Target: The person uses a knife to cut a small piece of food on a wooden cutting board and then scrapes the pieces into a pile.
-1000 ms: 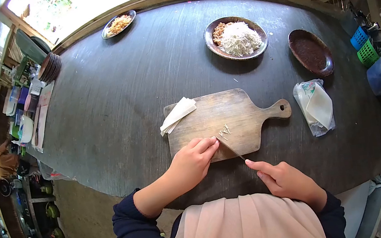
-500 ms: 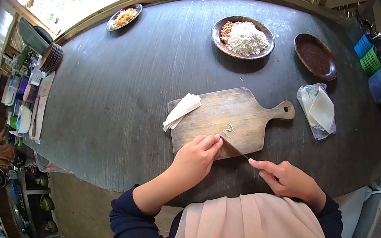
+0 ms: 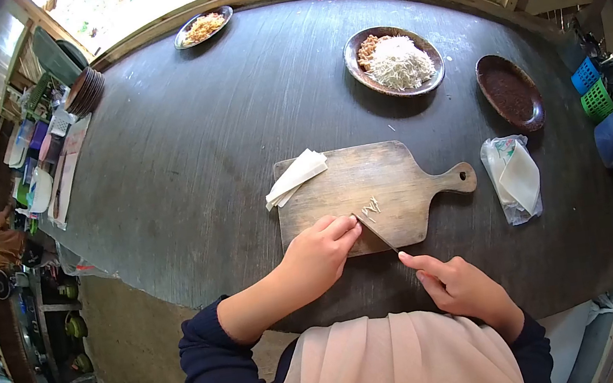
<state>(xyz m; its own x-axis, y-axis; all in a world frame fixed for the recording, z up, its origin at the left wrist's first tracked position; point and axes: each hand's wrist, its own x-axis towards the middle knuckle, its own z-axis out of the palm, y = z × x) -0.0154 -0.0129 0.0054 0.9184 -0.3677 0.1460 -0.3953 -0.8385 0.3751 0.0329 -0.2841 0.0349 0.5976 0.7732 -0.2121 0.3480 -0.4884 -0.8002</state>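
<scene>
My right hand (image 3: 459, 284) grips a knife (image 3: 380, 236), its thin blade slanting up and left onto the wooden cutting board (image 3: 390, 172). Beside the blade tip is my left hand (image 3: 324, 258), with its fingers closed and pressed down at the board's lower edge. Whatever lies under those fingers is hidden. Just past the blade are several thin pale shreds (image 3: 371, 208). A small stack of white strips, like cut pastry wrapper (image 3: 297, 177), lies across the board's upper left corner.
At the back stands a plate (image 3: 438, 81) with white shreds and brownish bits. An oval brown dish (image 3: 510, 92) and a plastic packet of white sheets (image 3: 518, 181) are at right. Another plate (image 3: 179, 40) of food sits far left. Stacked plates (image 3: 85, 92) stand at the table's left.
The whole view has shifted slightly. Both hands and the knife keep nearly the same place on the board, and the shreds look much the same.
</scene>
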